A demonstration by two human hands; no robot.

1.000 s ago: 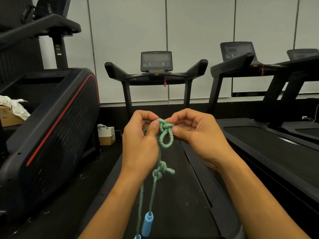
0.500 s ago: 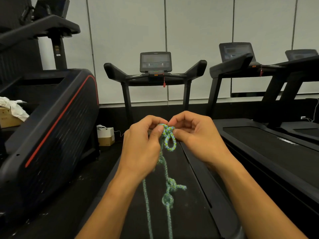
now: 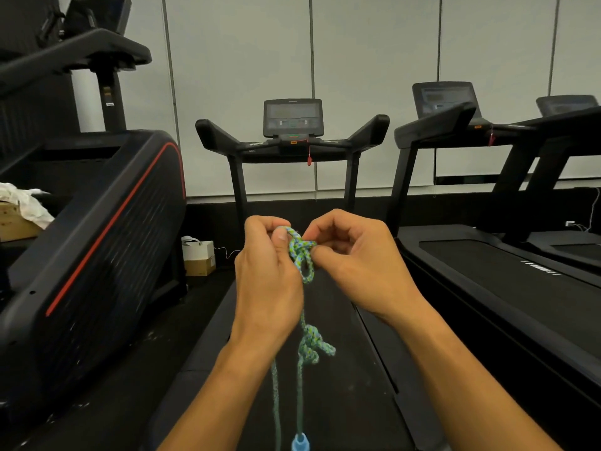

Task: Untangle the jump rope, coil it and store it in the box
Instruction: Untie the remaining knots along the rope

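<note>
both hands pinch the jump rope (image 3: pixel 302 255) knot between them. left hand (image 3: pixel 268 281) and right hand (image 3: pixel 354 258) fingers are curled closed on it. a second knot hangs below.

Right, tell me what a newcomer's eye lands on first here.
Dead centre, the left hand and right hand pinch a knot in a green-and-blue jump rope. A second knot hangs just below, with a blue handle at the bottom edge. Behind stands a black treadmill.
</note>
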